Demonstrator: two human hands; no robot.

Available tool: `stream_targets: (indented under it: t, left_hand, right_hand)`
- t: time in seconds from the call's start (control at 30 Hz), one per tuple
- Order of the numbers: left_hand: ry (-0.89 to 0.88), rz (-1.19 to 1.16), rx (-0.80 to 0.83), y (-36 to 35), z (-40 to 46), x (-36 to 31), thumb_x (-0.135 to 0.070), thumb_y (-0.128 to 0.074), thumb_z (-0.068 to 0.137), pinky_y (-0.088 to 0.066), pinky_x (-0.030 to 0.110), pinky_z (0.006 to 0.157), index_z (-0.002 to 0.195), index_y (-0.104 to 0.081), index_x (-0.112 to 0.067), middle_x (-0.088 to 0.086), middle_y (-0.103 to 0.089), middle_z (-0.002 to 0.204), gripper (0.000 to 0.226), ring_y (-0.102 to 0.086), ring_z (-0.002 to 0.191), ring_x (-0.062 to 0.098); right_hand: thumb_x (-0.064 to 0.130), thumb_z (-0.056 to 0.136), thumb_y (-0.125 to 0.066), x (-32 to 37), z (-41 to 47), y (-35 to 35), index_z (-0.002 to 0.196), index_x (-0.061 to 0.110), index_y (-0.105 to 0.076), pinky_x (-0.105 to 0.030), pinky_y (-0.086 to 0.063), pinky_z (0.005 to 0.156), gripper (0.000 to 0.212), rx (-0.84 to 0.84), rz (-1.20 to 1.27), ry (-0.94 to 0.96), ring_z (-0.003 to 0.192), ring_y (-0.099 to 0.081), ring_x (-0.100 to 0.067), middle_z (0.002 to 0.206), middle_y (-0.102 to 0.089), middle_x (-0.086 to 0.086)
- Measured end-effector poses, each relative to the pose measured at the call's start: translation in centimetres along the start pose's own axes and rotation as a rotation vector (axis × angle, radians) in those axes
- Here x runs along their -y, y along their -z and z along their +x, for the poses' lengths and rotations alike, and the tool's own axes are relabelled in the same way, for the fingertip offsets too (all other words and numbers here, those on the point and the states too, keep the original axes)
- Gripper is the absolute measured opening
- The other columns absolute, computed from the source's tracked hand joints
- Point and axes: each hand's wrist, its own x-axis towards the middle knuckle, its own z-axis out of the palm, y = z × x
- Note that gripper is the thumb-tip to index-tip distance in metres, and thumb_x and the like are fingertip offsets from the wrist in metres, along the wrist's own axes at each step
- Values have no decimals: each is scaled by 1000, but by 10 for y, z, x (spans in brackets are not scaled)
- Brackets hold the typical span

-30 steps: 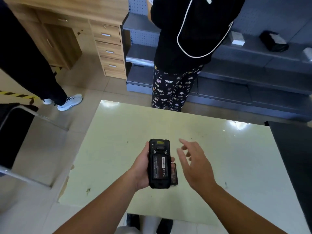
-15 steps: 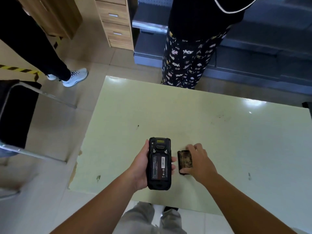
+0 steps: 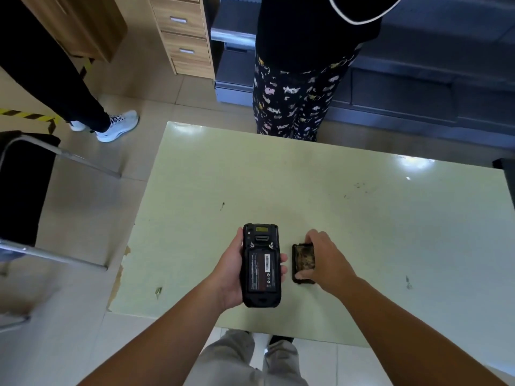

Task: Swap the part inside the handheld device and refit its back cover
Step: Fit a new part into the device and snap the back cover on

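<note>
Left hand grips the handheld device at six o'clock over the pale table, fingers wrapped around both edges, back open and a labelled battery showing; the print is too small to read. Just at its three o'clock, right hand pinches the back cover end to end, hiding its right half. Whether the cover touches the table, I cannot tell.
</note>
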Motion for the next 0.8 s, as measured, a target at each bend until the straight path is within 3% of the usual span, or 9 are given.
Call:
stream_targets:
  t: [0.1,0.17,0.27,0.33,0.53,0.67,0.73,0.8]
  left_hand:
    - [-4,10,-17,-6,-4,0,-76,-32,97,-64,48,84,107,-81,-3,27,-74,117,88,-74,92,41]
    - [-10,27,-25,-12,-11,1,-75,-33,98,-63,49,85,106,-81,-3,27,-74,116,87,-74,89,41]
    - [-30,60,-20,-30,-25,0,-74,-32,98,-60,49,87,107,-81,-2,28,-74,115,88,-73,86,41]
    - [-47,88,-1,-47,-34,2,-74,-31,98,-59,49,86,110,-79,-1,28,-74,110,89,-73,84,40]
    - [-124,159,78,-88,-48,8,-74,-33,97,-64,45,76,111,-81,-11,19,-79,107,80,-77,90,35]
    - [-152,143,103,-100,-53,15,-75,-32,97,-60,47,84,117,-79,-9,23,-76,109,83,-74,90,38]
    - [-163,130,117,-103,-53,17,-74,-32,98,-58,47,87,115,-79,-8,23,-75,110,82,-73,89,37]
    - [-168,112,135,-105,-52,19,-74,-34,98,-60,47,84,111,-80,-8,22,-76,107,81,-73,87,37]
  right_hand:
    - [12,86,-77,7,-4,25,97,22,-55,-43,-58,79,26,-52,169,-5,86,-63,-26,99,-65,-2]
    - [8,90,-72,17,-11,61,94,22,-65,-37,-59,76,16,-162,288,12,82,-69,-25,93,-72,-3]
    - [7,88,-77,42,-36,124,96,20,-72,-28,-60,71,16,-280,481,143,78,-71,-20,91,-76,-6]
    - [6,88,-77,58,-62,148,99,18,-75,-29,-63,72,17,-225,607,275,81,-71,-25,93,-77,-10]
    - [3,90,-74,72,-113,132,110,7,-76,-44,-62,80,20,-110,596,442,86,-72,-32,96,-77,-12]
    - [4,91,-74,65,-119,128,109,11,-77,-49,-63,75,20,-137,641,448,86,-73,-27,96,-78,-7]
    - [5,91,-75,63,-119,126,109,13,-77,-44,-64,73,20,-141,664,461,85,-74,-24,96,-79,-5]
    - [6,90,-75,62,-118,125,109,15,-77,-30,-62,71,20,-150,689,483,83,-74,-16,94,-79,-1]
